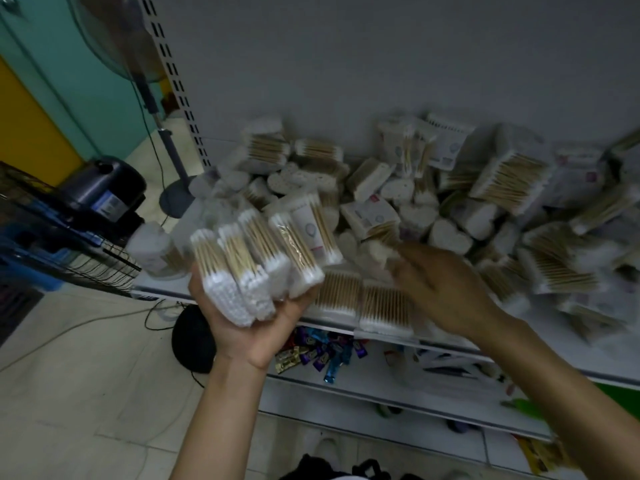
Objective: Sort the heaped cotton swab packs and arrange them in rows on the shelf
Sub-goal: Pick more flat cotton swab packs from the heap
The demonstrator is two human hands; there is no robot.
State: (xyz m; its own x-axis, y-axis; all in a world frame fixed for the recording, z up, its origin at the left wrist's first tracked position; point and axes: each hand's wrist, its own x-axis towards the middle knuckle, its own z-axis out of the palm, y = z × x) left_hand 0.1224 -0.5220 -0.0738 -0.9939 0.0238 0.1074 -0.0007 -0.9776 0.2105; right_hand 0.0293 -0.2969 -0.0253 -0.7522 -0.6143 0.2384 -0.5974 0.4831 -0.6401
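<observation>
Head view: labels too blurred to read; left hand [256, 329] grips several packs [256, 268], right hand [440, 289] hangs over the heap [450, 202] on the shelf [446, 342], grasp unclear.

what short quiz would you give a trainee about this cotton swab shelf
1. True or false: the left hand holds several flat swab packs bundled together.
2. The right hand is: A) reaching over the heap on the shelf; B) hanging at the person's side; C) tucked under the left hand.
3. What shape are the white tubs in the middle of the heap?
Key: 1 true; 2 A; 3 heart-shaped.
</observation>
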